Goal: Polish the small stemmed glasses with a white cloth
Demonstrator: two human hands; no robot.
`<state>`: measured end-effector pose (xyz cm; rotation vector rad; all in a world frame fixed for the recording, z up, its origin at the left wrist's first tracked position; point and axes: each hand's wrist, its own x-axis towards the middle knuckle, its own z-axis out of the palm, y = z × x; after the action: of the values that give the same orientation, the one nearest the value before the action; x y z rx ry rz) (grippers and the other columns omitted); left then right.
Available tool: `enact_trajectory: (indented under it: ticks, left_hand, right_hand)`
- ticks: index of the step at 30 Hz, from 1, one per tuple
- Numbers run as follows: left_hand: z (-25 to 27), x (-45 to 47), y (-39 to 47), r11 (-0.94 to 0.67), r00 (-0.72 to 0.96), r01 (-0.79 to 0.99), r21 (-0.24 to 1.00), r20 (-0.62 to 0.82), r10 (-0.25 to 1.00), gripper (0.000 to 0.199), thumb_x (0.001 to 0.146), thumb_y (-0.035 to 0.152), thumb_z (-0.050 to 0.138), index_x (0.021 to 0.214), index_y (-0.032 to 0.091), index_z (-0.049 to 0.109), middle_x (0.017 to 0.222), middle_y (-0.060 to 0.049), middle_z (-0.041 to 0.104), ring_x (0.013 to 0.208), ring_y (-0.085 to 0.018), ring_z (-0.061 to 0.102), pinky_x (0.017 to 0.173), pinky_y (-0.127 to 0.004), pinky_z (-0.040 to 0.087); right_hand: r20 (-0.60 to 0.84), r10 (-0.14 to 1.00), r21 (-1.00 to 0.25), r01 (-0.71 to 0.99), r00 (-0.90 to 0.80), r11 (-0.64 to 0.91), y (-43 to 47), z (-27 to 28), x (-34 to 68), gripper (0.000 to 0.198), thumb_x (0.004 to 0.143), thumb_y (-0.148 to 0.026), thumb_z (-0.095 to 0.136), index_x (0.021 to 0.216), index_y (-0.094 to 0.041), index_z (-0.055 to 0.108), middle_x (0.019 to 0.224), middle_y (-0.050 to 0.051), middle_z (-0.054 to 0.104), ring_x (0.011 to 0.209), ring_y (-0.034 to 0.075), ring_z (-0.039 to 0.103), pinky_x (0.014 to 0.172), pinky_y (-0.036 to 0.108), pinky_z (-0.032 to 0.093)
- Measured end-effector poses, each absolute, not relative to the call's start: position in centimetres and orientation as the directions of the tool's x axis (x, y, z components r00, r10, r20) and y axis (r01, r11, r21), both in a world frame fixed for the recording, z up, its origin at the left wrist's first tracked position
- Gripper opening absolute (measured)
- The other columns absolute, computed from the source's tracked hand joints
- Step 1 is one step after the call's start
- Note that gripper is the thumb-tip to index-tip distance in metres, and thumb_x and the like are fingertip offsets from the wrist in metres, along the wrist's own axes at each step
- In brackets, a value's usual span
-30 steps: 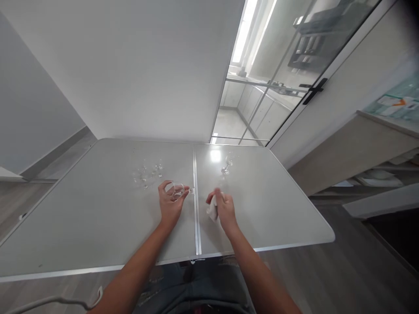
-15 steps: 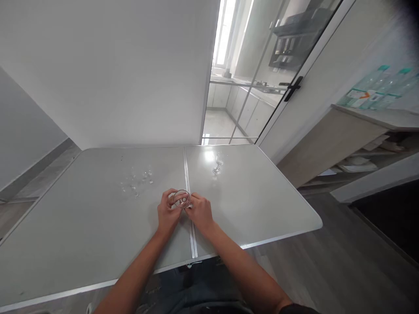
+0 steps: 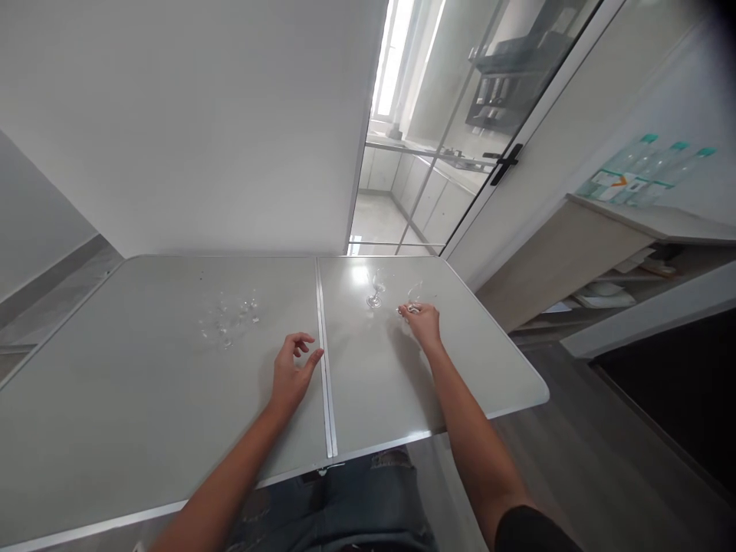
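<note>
Clear stemmed drinking glass (image 3: 415, 292) is out over the R half of the table, bowl away from the person, lower part in the R hand (image 3: 419, 318). Thumb & fingers pinched together on it nr the stem; exact finger placement's hard to see, ditto whether the foot touches the tabletop, can't tell. Just L of it, a 2nd clear stemmed glass (image 3: 376, 295) stands upright on its round foot, apart from the hand, w/ a bright patch of reflected light beside it. L hand (image 3: 293, 368) is nr the middle, thumb & curled fingers spread w/ a gap btwn them, nothing in the grip. It's just L of the silver metal seam (image 3: 323, 360) that splits the pale grey, metal-edged table (image 3: 143, 414) in two. Farther L, well apart from both hands, a cluster of small clear glassware (image 3: 230, 316); too faint to count. Behind the table: plain white wall (image 3: 230, 130), then a metal-framed glass door (image 3: 425, 176) w/ black handle (image 3: 506, 163). Far R, a light wooden shelf unit (image 3: 632, 218) w/ clear plastic bottles, green-capped (image 3: 638, 175), on top. Nr edge: blue jeans (image 3: 345, 498), plus a black sleeve (image 3: 526, 529) on the R arm.
</note>
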<state>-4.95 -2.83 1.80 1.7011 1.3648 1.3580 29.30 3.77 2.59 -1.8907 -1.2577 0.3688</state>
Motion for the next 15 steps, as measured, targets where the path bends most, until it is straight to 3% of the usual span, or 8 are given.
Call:
enact_trajectory:
  ticks: [5, 15]
  left_hand:
    - [1.6, -4.9, -2.7, -0.301, 0.000, 0.407, 0.862, 0.329, 0.944, 0.025, 0.091, 0.045, 0.064, 0.102, 0.023, 0.058, 0.096, -0.001, 0.064, 0.083, -0.018, 0.057, 0.080, -0.033, 0.045]
    - [0.8, -5.2, -2.5, -0.262, 0.002, 0.417, 0.870, 0.287, 0.958, 0.024, 0.093, 0.045, 0.062, 0.102, 0.023, 0.058, 0.095, -0.001, 0.063, 0.081, -0.017, 0.056, 0.080, -0.032, 0.045]
  right_hand:
    - [0.143, 0.888, -0.721, 0.661, 0.438, -0.210, 8.0, 1.1, 31.3, 0.025, 0.072, -0.038, 0.072, 0.071, -0.014, 0.079, 0.066, 0.006, 0.074, 0.066, 0.019, 0.067, 0.060, 0.024, 0.044]
    - [0.123, 0.895, -0.657, 0.711, 0.429, -0.250, 10.4, 0.0, 30.3, 0.028, 0.074, -0.041, 0.070, 0.083, -0.017, 0.082, 0.078, 0.010, 0.078, 0.074, 0.023, 0.071, 0.066, 0.026, 0.048]
